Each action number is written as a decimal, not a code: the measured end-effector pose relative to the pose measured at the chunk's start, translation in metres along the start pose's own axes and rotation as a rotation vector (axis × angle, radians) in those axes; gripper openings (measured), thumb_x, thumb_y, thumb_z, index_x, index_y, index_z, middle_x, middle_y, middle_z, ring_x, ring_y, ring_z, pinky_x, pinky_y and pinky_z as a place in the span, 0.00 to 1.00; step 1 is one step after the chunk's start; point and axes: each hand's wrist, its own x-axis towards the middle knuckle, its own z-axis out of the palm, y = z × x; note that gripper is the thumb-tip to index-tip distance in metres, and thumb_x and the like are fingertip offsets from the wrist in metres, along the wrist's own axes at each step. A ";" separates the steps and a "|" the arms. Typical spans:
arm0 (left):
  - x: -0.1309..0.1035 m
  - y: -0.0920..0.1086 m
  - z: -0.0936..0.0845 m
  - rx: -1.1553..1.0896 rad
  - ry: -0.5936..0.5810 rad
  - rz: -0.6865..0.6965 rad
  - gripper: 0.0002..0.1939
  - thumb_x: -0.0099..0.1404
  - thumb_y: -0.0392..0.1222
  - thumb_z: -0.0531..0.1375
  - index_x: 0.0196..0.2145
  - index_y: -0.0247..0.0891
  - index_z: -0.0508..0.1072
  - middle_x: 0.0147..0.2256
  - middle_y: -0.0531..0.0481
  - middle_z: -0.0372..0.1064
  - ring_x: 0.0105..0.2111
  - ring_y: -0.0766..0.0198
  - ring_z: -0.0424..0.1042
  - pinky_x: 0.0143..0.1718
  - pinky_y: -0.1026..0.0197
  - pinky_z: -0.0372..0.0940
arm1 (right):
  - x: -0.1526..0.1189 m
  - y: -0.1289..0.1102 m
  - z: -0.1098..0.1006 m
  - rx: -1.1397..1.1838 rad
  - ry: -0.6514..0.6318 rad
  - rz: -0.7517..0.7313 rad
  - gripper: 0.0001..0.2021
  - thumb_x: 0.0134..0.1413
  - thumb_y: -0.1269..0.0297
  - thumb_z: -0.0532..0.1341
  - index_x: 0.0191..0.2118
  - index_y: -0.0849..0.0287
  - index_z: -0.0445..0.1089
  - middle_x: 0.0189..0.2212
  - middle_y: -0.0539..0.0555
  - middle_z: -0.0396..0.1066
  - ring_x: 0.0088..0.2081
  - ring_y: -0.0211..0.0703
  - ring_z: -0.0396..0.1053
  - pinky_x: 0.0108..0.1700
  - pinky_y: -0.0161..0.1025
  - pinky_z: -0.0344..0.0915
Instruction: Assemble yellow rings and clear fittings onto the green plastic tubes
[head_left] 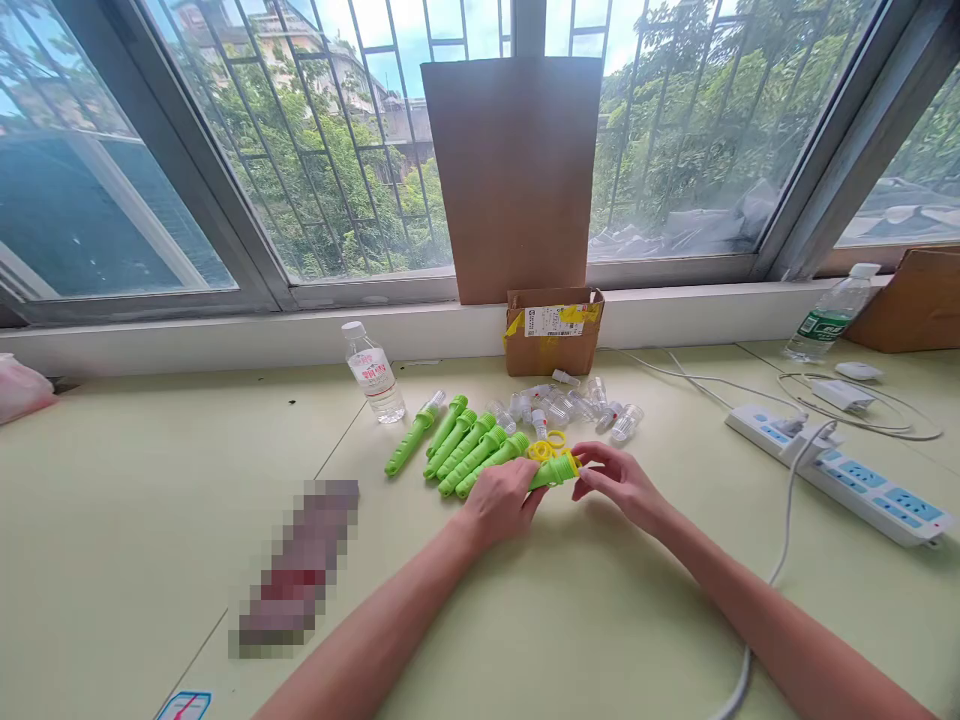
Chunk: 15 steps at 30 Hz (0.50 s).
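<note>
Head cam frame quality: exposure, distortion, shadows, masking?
Head view: sky near white in places; head view: window frame slants, likely wide-angle stretch; head view: soft shadows by left hand and right hand; head view: pixelated patch hides something on the table.

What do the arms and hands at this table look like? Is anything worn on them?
They are a person's: the left hand and right hand are gloveless, with no rings visible. The forearms show no sleeves, watch or bracelet, and no markings stand out. The pale cable passing beneath one isn't part of it.
</note>
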 end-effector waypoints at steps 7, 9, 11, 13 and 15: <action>0.001 0.000 -0.002 0.037 0.001 0.026 0.08 0.67 0.42 0.49 0.37 0.37 0.63 0.30 0.48 0.66 0.28 0.62 0.66 0.27 0.61 0.58 | 0.000 -0.002 0.001 0.027 -0.003 0.000 0.15 0.52 0.55 0.62 0.43 0.56 0.67 0.34 0.51 0.67 0.29 0.43 0.74 0.37 0.46 0.73; 0.001 0.000 -0.002 0.043 0.002 0.030 0.08 0.67 0.42 0.49 0.37 0.37 0.63 0.30 0.48 0.66 0.28 0.62 0.66 0.26 0.61 0.58 | 0.000 -0.003 0.001 0.037 -0.007 -0.001 0.14 0.52 0.56 0.63 0.43 0.57 0.67 0.33 0.51 0.67 0.28 0.43 0.74 0.36 0.46 0.73; 0.001 0.000 -0.002 0.053 0.005 0.034 0.08 0.67 0.42 0.48 0.38 0.36 0.63 0.30 0.48 0.65 0.28 0.62 0.66 0.26 0.62 0.57 | 0.001 -0.003 0.001 0.042 -0.007 0.001 0.14 0.51 0.56 0.63 0.42 0.57 0.67 0.33 0.50 0.67 0.28 0.43 0.74 0.36 0.46 0.73; 0.001 0.001 -0.002 0.061 0.011 0.034 0.09 0.68 0.42 0.48 0.38 0.36 0.63 0.30 0.48 0.65 0.28 0.62 0.65 0.26 0.62 0.57 | 0.001 -0.003 0.002 0.044 -0.003 0.002 0.15 0.51 0.56 0.63 0.42 0.57 0.67 0.32 0.50 0.67 0.28 0.42 0.74 0.36 0.46 0.73; 0.001 0.001 -0.002 0.069 0.021 0.027 0.09 0.68 0.43 0.48 0.38 0.36 0.63 0.30 0.48 0.65 0.27 0.62 0.65 0.26 0.62 0.57 | 0.001 -0.003 0.002 0.047 0.005 -0.001 0.15 0.51 0.56 0.64 0.42 0.56 0.67 0.32 0.49 0.67 0.28 0.42 0.74 0.36 0.46 0.73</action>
